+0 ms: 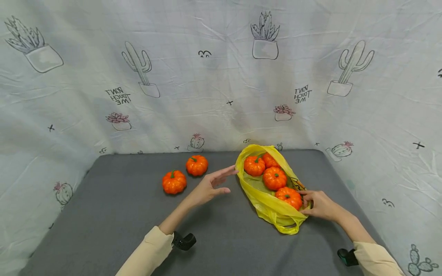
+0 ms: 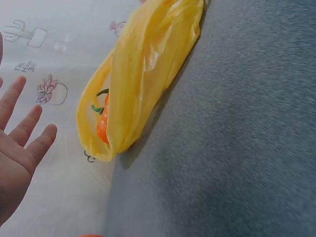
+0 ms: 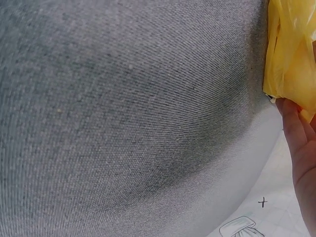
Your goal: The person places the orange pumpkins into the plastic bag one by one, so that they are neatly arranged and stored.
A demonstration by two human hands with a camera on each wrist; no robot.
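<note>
A yellow plastic bag (image 1: 253,191) lies with its mouth spread, several small orange pumpkins (image 1: 274,178) with green stems inside it. My right hand (image 1: 321,205) pinches the bag's right rim, close beside the nearest pumpkin (image 1: 289,197); in the right wrist view its fingers (image 3: 295,131) meet the yellow plastic (image 3: 291,64). On the other side, my left hand (image 1: 210,186) stretches out with straight fingers, the fingertips right at the bag's left rim. The left wrist view shows that hand (image 2: 17,153) with fingers spread and nothing in them, the bag (image 2: 143,74) beyond.
Two more orange pumpkins, one nearer (image 1: 174,182) and one farther back (image 1: 197,165), sit on the grey table (image 1: 114,214) left of the bag. A pale cloth (image 1: 207,84) with cactus drawings hangs behind the table and along its sides.
</note>
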